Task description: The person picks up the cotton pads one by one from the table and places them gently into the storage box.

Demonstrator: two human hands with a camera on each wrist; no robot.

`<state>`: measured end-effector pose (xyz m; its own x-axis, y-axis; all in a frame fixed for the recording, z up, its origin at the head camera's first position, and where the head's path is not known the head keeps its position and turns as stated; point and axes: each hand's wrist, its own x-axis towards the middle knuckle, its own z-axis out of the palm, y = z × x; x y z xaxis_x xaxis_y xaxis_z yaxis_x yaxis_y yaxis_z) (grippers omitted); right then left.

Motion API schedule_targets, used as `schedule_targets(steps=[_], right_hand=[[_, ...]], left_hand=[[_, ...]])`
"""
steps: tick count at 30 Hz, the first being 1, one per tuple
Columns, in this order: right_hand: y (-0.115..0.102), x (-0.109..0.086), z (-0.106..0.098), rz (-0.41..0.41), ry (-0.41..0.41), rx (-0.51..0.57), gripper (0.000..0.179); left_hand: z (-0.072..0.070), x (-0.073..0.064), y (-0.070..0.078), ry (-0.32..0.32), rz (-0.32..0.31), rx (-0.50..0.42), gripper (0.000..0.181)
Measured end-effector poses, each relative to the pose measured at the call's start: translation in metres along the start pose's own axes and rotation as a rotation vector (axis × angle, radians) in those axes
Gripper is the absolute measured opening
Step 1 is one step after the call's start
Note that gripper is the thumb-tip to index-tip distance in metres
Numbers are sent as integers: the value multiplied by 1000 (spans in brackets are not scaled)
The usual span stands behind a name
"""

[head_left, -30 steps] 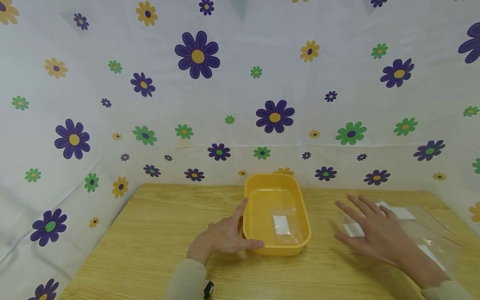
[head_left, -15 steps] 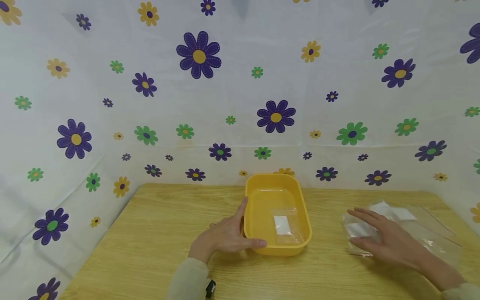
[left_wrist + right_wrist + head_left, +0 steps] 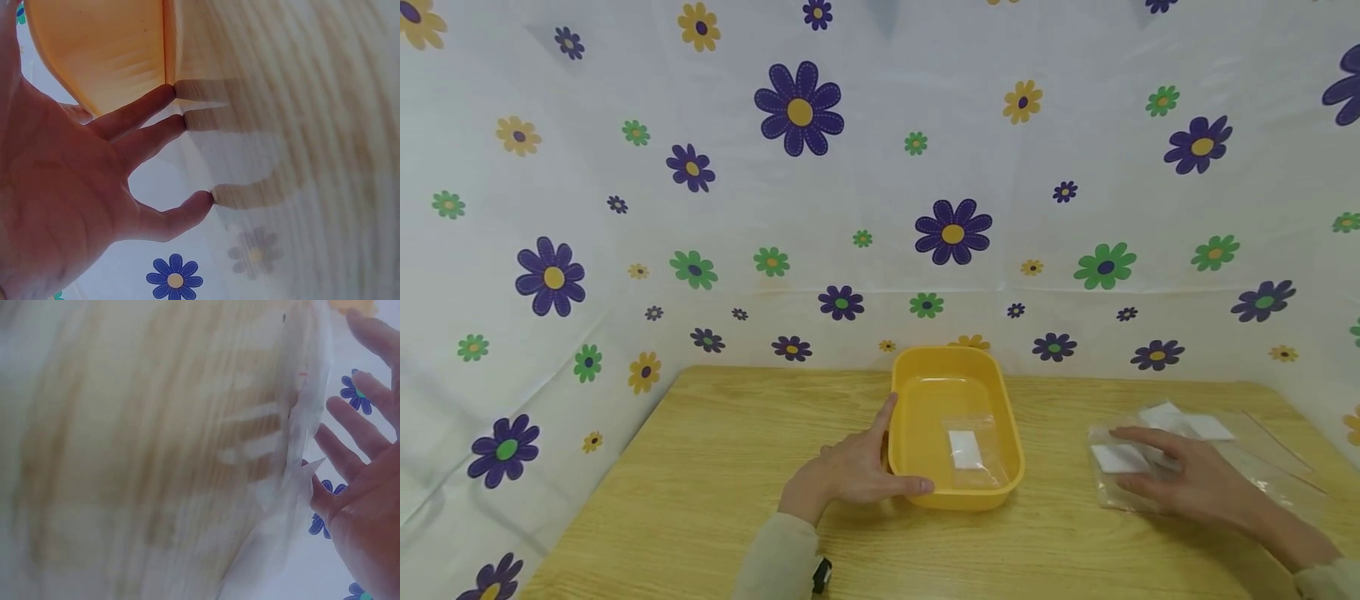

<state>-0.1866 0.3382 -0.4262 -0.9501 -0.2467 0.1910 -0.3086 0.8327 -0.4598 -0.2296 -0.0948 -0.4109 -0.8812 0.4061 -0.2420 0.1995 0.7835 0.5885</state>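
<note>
My left hand (image 3: 848, 477) rests against a yellow plastic tray (image 3: 1017, 442), thumb on its near rim and index finger along its left wall. In the left wrist view three spread fingertips (image 3: 199, 203) touch the tabletop. Inside the tray lies a clear plastic bag (image 3: 992, 454) with a white rectangle in it. To the right, my right hand (image 3: 1195, 479) is over another clear bag (image 3: 1108, 492) that also has a white rectangle. Its fingers are apart and loosely bent close over the bag, little finger right at the plastic's edge in the right wrist view.
More clear bags (image 3: 1277, 479) with white pieces overlap at the right of the wooden table (image 3: 722, 467). Two thin reddish lines run across them. A flower-printed white sheet (image 3: 865, 192) stands behind the table and along its left side.
My right hand has moved right and its fingers have come lower and closer together over the bags. The left hand and the tray stay in place.
</note>
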Motion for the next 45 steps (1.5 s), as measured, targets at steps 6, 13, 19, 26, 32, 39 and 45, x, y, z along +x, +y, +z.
schedule_targets(steps=[6, 13, 19, 26, 32, 39, 45], right_hand=[[2, 0, 0, -18, 1, -20, 53], [6, 3, 2, -45, -1, -22, 50], [7, 6, 5, -56, -18, -39, 40], [9, 9, 7, -59, -4, -87, 28], [9, 11, 6, -14, -22, -59, 16], [13, 11, 7, -79, 29, -65, 13], [14, 11, 7, -98, 48, -90, 15]], left_hand=[[0, 0, 0, 4, -5, 10, 121], [-1, 0, 0, 1, 3, 8, 121], [-1, 0, 0, 3, -12, 10, 120], [-2, -1, 0, -1, -3, -1, 120], [-2, -1, 0, 2, -2, 2, 120], [-1, -1, 0, 4, 4, 1, 121], [-1, -2, 1, -1, 0, -5, 121]])
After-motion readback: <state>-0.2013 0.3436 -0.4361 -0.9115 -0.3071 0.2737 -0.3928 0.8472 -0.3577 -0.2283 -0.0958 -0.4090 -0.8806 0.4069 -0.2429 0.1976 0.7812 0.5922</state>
